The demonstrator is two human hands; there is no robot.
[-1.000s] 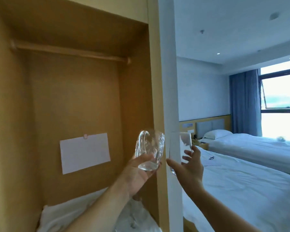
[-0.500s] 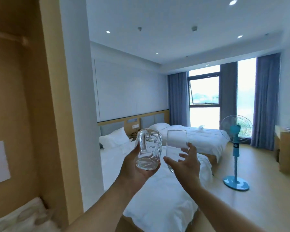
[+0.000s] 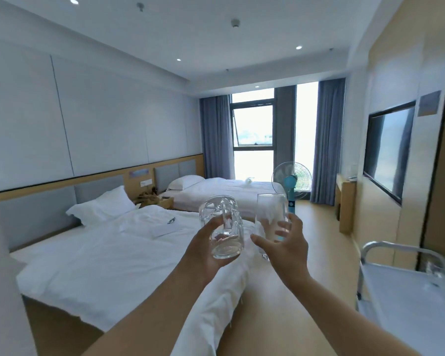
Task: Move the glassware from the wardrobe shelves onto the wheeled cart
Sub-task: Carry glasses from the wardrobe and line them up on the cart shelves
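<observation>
1. Both hands are full. The left hand (image 3: 206,249) is wrapped round a glass mug (image 3: 222,229) with a handle, fingers curled under its thick base, middle of the frame.
2. The right hand (image 3: 284,242) grips a tall plain tumbler (image 3: 270,214) from behind, thumb on one side and fingers spread on the other. The two glasses sit just beside each other, and I can't tell if they're touching.
3. The cart (image 3: 406,299) is at the lower right edge of the frame, metal handle rail up top and a pale flat shelf below. There's something clear already sitting at its far right, too blurry to name.
4. So I'd say the step in hand is the carry, and next up is setting them down on that shelf.
5. How I'd do it well: ease the glasses apart so they don't clink, and keep both upright.
6. Turn the body toward the cart, don't just reach sideways.
7. Bring them in over the rail, not through it.
8. Put the tumbler down first since it's on the cart side, base flat, away from the edge and from whatever's already there.
9. Then the mug, handle turned outward so it's easy to grab later.
10. Let go only once each base sits flat.
</observation>
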